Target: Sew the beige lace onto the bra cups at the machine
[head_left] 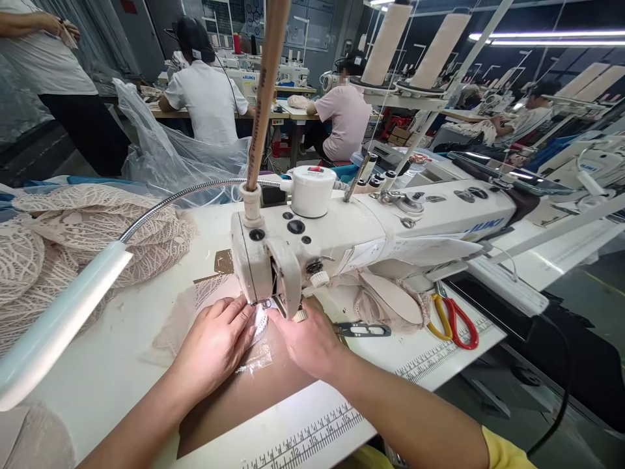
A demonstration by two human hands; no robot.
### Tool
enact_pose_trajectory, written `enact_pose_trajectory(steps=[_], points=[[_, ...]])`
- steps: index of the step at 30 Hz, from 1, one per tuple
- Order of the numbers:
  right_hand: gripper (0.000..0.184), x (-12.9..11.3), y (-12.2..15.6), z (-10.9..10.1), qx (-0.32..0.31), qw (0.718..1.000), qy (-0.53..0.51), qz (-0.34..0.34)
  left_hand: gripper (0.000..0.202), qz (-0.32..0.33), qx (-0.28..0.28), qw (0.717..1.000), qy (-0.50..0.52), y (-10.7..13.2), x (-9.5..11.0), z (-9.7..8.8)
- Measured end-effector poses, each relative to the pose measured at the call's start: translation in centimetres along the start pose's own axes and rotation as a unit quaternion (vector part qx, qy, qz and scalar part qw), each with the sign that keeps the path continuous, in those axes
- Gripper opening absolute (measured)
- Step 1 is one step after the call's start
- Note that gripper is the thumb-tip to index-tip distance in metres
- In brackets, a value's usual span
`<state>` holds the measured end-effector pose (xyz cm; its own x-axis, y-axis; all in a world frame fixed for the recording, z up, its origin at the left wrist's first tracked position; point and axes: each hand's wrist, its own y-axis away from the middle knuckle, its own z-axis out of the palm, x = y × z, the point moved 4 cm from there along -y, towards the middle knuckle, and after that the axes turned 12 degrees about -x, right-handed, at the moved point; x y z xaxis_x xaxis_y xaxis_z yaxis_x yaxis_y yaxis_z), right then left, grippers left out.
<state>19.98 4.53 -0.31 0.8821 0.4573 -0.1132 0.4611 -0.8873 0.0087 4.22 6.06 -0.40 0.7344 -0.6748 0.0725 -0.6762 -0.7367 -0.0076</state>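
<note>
1. Under the machine we've got lace, our left hand flat on it, fingers outstretched.
2. Opposite, our right hand bends beside it, thumb extended; fingers partly hidden, so we can't tell its grip.
3. Further out, scissors lie right, a fabric heap left.

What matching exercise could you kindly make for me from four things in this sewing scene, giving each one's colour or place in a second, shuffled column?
Column one
1. Scissors
2. Tube lamp
3. Left hand
4. Ruler scale

Column two
A. On pale fabric, beside the machine head
B. Along the near edge of the table
C. One loop red, the other yellow
D. At the end of a curved metal neck

Right pairs: 1-C, 2-D, 3-A, 4-B.
</note>
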Motion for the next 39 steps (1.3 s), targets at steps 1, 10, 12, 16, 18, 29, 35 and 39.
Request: enact_pose_trajectory(steps=[1, 10, 12, 16, 18, 29, 35, 39], points=[[0.043, 0.1, 0.1, 0.0, 0.007, 1.000, -0.008, -0.003, 0.024, 0.008, 0.007, 1.000, 0.011, 0.2, -0.1, 0.0], [0.023, -0.6, 0.5, 0.2, -0.063, 0.993, -0.025, -0.098, 0.026, 0.116, 0.028, 0.991, 0.062, 0.9, 1.0, -0.1], [0.025, -0.6, 0.5, 0.3, -0.072, 0.993, -0.018, -0.092, 0.027, 0.107, 0.020, 0.992, 0.056, 0.9, 1.0, 0.3], [0.029, -0.7, 0.5, 0.6, -0.067, 0.994, -0.005, -0.086, 0.027, 0.097, 0.015, 0.994, 0.044, 0.7, 0.9, 0.6], [0.028, -0.6, 0.3, 0.6, -0.060, 0.995, 0.006, -0.077, 0.026, 0.091, 0.019, 0.995, 0.038, 0.6, 0.9, 0.5], [0.045, -0.2, 0.0, 0.4, -0.016, 0.999, -0.029, -0.040, 0.026, 0.026, 0.018, 0.999, 0.031, -0.3, -0.3, 0.3], [0.037, 0.3, 0.1, 0.8, -0.005, 0.997, -0.068, -0.048, 0.024, -0.024, 0.035, 0.998, 0.044, -0.4, -1.2, 0.3], [0.032, 0.4, 0.1, 1.0, 0.010, 0.996, -0.071, -0.053, 0.024, -0.060, 0.048, 0.995, 0.071, -0.4, -2.0, 0.3]])
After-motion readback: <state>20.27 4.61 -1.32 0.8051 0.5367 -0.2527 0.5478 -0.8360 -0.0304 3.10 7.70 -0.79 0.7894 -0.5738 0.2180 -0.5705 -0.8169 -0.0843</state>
